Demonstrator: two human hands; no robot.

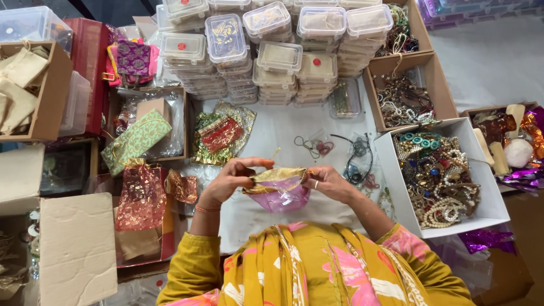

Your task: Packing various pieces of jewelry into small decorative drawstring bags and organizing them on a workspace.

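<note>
surface: white cloth-covered desk [283, 127], packed with boxes and pouches on all sides
pouch: small pink sheer pouch with gold top band [279, 190], centre of frame, held up just above the desk, mouth up
left hand [229, 180]: grip pinched on the pouch's left rim, thumb and fingers closed on the gold band; orange bangle on wrist
right hand [328, 182]: grip pinched on the pouch's right rim; ring on one finger
sleeves: mustard yellow with pink floral print, bottom centre
near pouch: thin loose necklaces and cords [340, 153] lying on the cloth just above the hands
upper centre-left: red and gold pouch on a green-gold one [221, 135]
left of hands: red sheer gold-print bags [141, 195], green patterned pouch [135, 141] in a cardboard box
right: white box [490, 212] heaped with beaded jewellery, pearls, turquoise beads
upper right: cardboard box of tangled necklaces [405, 99]
top centre: stacks of clear lidded plastic containers [272, 45], some with red dots
far left: cardboard box with beige cloth bags [22, 85]
far right: box with purple and orange foil wrap [524, 147]
lower left: flat cardboard sheet [76, 249]
</note>
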